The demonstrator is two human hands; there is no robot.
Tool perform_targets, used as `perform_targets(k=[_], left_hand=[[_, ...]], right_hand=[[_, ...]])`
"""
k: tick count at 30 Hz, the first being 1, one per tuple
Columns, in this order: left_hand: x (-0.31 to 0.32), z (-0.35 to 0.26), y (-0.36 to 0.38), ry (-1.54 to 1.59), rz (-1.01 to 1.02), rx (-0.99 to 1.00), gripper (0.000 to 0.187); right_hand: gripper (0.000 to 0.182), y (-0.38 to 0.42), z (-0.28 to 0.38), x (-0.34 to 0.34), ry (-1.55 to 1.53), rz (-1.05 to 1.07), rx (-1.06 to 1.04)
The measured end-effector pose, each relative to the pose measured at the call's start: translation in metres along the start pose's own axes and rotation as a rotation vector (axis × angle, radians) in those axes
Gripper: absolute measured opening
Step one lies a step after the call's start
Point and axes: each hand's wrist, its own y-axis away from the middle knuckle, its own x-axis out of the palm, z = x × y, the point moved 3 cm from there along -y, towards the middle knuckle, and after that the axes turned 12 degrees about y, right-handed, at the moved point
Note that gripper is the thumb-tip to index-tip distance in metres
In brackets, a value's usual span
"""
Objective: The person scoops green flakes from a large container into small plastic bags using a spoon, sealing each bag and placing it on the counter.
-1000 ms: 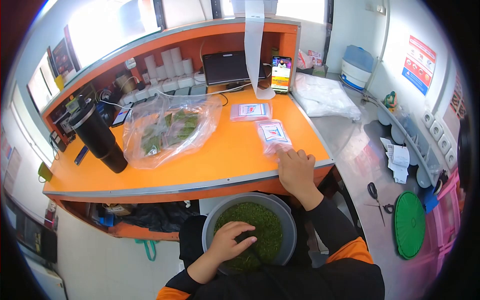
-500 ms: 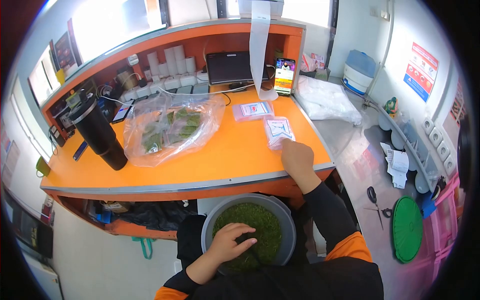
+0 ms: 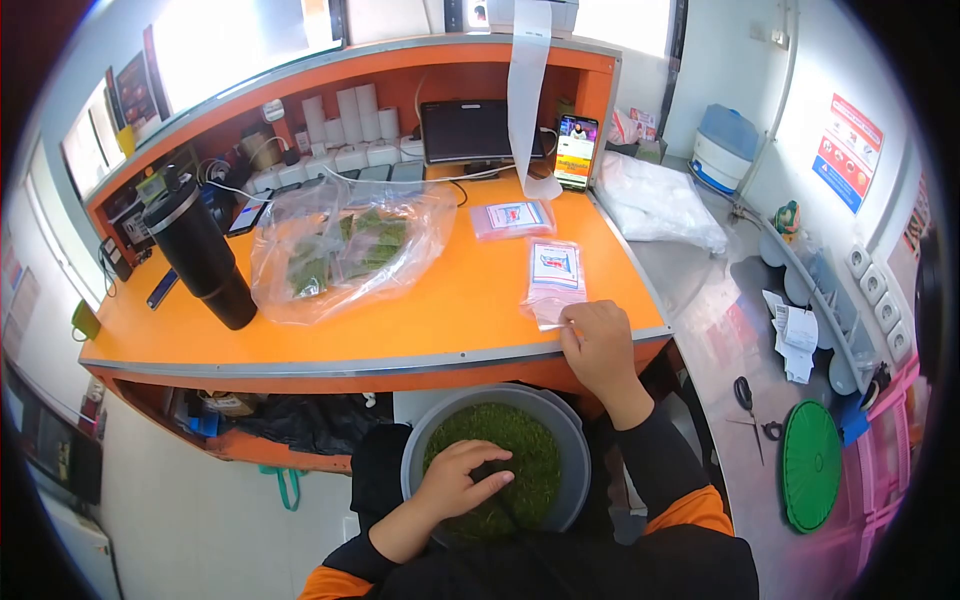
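Note:
My right hand [image 3: 600,345] is at the front right of the orange desk, thumb and fingers pinched on the near edge of a small clear plastic bag [image 3: 555,272] with a blue-and-red printed label. A second stack of printed plastic bags [image 3: 512,218] lies just behind it. My left hand [image 3: 465,480] hovers over a grey bucket [image 3: 410,460] of finely chopped green material [image 3: 540,450]. Its fingers are curved and the thumb stands apart; I see nothing held. Farther left, a large clear bag [image 3: 430,215] holds several small packets of green material [image 3: 375,240].
A black tumbler [image 3: 205,260] stands at the desk's left. At the back are a phone [image 3: 575,150], a dark monitor [image 3: 465,132] and a hanging paper strip [image 3: 528,90]. On the right metal counter lie scissors [image 3: 745,395], a green lid [image 3: 810,465] and a white plastic bundle [image 3: 655,200].
My right hand has drawn the near edge of the printed bag toward me, and the bag now lies straighter with its label showing. My left hand stays over the bucket.

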Motion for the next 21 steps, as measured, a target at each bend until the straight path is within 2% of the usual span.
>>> perform_targets(k=[3,6,9,12,15,18,21], left_hand=[[0.001,-0.002,0.000,0.004,0.002,-0.006,0.028],[0.000,-0.001,0.000,0.006,0.004,-0.014,0.028],[0.000,-0.002,0.000,-0.002,-0.005,-0.010,0.028],[0.000,-0.004,0.000,-0.005,-0.012,-0.013,0.027],[0.000,-0.005,-0.001,-0.007,-0.009,-0.016,0.027],[0.000,-0.006,-0.001,-0.010,-0.007,-0.015,0.027],[0.000,-0.007,-0.001,0.037,0.003,-0.032,0.027]], right_hand=[[0.012,0.004,-0.002,0.004,-0.047,0.022,0.072],[0.015,0.007,-0.008,0.010,-0.040,-0.046,0.025],[0.023,0.012,-0.014,0.019,0.061,0.049,0.107],[0.035,0.014,-0.013,0.022,0.141,0.049,0.109],[0.043,0.009,-0.003,0.003,0.024,0.155,0.162],[0.045,0.002,0.003,-0.017,-0.185,0.066,0.164],[0.043,0.011,0.004,-0.034,-0.774,-0.070,0.481]])
